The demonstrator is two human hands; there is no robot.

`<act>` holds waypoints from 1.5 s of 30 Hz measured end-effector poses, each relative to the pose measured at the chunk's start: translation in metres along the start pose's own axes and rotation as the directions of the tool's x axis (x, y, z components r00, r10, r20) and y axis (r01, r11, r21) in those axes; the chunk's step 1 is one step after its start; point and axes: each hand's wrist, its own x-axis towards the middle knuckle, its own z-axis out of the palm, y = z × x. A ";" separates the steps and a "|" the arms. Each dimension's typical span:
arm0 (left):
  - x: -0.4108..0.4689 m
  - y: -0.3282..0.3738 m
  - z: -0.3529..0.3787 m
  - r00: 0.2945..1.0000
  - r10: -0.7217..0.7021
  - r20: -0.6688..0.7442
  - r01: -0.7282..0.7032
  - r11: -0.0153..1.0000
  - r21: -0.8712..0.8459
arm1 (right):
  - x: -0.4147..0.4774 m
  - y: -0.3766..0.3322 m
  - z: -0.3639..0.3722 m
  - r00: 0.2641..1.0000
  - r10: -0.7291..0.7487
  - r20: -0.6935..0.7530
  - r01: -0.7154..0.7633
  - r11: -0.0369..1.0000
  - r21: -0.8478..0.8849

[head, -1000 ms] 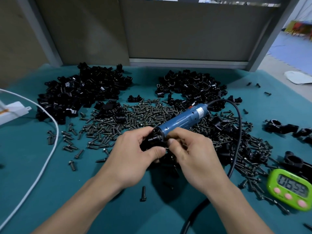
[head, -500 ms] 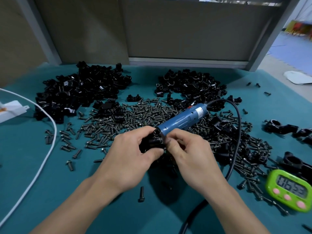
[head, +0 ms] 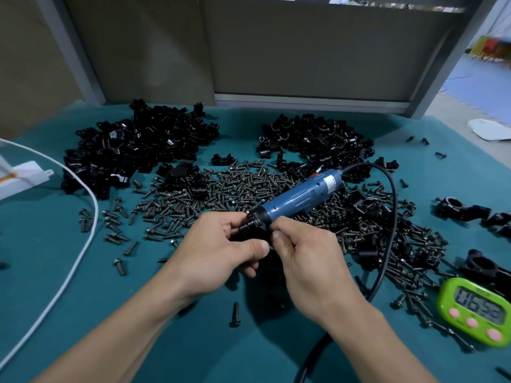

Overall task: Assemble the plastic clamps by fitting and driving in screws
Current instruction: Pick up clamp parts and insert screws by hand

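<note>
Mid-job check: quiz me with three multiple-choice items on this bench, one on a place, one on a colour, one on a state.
1. Where is the green timer? A near right; B far left; C far middle.
2. The screwdriver body is: A red; B blue; C yellow.
3. The left hand: A lies flat; B holds the timer; C grips the black clamp.
Key: A, it sits at the view's lower right edge; B, its blue barrel shows over the screws; C, its fingers and thumb curl round the clamp.
</note>
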 end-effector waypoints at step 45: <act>0.000 0.004 -0.001 1.000 0.017 0.003 -0.017 0.992 0.122 | 0.006 -0.001 -0.015 0.955 0.213 0.206 -0.241 0.962 0.125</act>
